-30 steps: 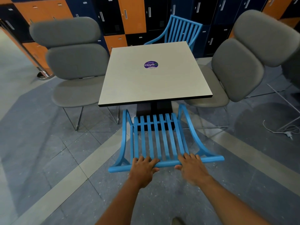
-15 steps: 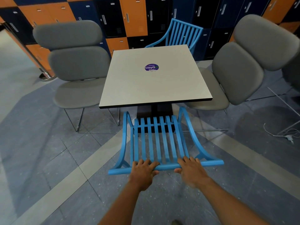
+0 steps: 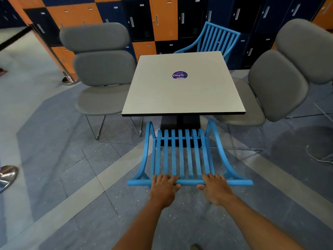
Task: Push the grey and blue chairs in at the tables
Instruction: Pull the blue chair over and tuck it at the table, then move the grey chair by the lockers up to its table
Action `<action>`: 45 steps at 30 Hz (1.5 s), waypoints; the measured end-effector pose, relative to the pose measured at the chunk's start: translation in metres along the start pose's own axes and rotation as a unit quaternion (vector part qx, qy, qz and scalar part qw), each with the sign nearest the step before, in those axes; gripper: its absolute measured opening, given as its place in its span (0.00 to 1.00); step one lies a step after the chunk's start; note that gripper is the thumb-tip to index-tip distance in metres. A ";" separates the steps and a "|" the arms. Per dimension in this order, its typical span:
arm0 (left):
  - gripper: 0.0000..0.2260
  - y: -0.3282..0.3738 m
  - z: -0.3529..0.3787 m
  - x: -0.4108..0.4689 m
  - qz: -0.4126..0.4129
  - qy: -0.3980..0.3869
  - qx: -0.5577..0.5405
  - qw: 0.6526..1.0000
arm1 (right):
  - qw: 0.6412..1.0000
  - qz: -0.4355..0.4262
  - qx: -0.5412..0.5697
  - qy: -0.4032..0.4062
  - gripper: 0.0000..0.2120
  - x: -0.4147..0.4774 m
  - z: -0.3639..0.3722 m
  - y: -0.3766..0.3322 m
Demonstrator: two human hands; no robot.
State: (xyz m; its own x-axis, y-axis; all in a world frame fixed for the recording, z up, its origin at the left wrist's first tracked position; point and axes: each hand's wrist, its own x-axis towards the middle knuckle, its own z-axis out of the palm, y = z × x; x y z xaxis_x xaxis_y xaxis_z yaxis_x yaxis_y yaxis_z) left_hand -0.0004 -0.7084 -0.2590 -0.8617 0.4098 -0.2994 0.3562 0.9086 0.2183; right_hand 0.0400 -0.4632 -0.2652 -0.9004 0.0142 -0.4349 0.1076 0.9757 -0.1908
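Both my hands are gripping the top rail of the near blue slatted chair (image 3: pixel 182 156). Left hand (image 3: pixel 163 188) and right hand (image 3: pixel 215 189) are sitting side by side near the rail's middle, fingers (image 3: pixel 166 177) curled over it, thumbs tucked under. Chair is standing at the near edge of the tabletop (image 3: pixel 180 98), its seat front appearing to go under that edge, backrest well clear of it.

Step in hand, I judge: pushing this blue chair in. Next move is calling for a straight shove toward the pedestal base (image 3: pixel 180 123), keeping both armrests square to the near edge.

Room: dark pedestal is sitting dead ahead under the tabletop, likely the stop. Left grey chair (image 3: pixel 100 69) is standing at the left edge, right grey chair (image 3: pixel 281 83) angled at the right edge; their wire legs are sitting near my chair's armrests. Far blue chair (image 3: pixel 216 38) is standing at the far edge. Floor behind me looks open.
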 end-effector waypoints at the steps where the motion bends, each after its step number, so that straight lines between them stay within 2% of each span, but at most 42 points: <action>1: 0.23 -0.001 -0.003 -0.001 -0.007 -0.006 -0.006 1.000 | 1.000 0.004 0.012 -0.013 0.22 0.001 -0.003 0.002; 4: 0.22 -0.013 -0.011 -0.010 -0.030 -0.019 -0.017 0.999 | 0.997 0.023 0.043 -0.059 0.25 0.004 -0.013 0.003; 9: 0.22 -0.044 -0.027 -0.025 -0.072 -0.027 -0.016 0.997 | 0.992 0.039 0.024 -0.115 0.44 0.013 -0.031 -0.021; 11: 0.23 -0.055 -0.032 -0.029 -0.080 -0.040 -0.021 0.996 | 0.991 0.041 0.025 -0.128 0.46 0.018 -0.037 -0.038; 19: 0.21 -0.130 -0.048 -0.021 -0.091 -0.070 -0.062 0.991 | 0.979 -0.015 0.154 -0.133 0.28 0.060 -0.050 -0.150; 25: 0.23 -0.218 -0.074 -0.007 -0.074 -0.060 -0.106 0.990 | 0.976 -0.011 0.181 -0.121 0.23 0.107 -0.048 -0.243; 32: 0.22 -0.350 -0.135 -0.005 -0.080 -0.047 -0.123 0.988 | 0.976 0.015 0.186 -0.110 0.25 0.160 -0.054 -0.353; 36: 0.21 -0.414 -0.163 0.002 -0.095 -0.033 -0.129 0.986 | 0.976 0.002 0.188 -0.110 0.24 0.188 -0.066 -0.410; 40: 0.22 -0.458 -0.184 0.012 -0.098 -0.015 -0.144 0.985 | 0.975 -0.019 0.194 -0.105 0.18 0.223 -0.083 -0.457; 43: 0.22 -0.489 -0.201 0.026 -0.105 -0.002 -0.163 0.981 | 0.977 -0.043 0.186 -0.091 0.11 0.258 -0.100 -0.492; 45: 0.22 -0.511 -0.214 0.040 -0.109 0.009 -0.172 0.979 | 0.980 -0.062 0.173 -0.078 0.10 0.284 -0.114 -0.516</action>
State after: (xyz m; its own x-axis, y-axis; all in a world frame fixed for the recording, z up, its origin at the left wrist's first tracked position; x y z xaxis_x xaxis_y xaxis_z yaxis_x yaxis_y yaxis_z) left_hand -0.2945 -1.1738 -0.1840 -0.9113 0.2039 -0.3577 0.0222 0.8918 0.4519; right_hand -0.3195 -0.9379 -0.1901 -0.8436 -0.1599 -0.5126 0.1617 0.8347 -0.5264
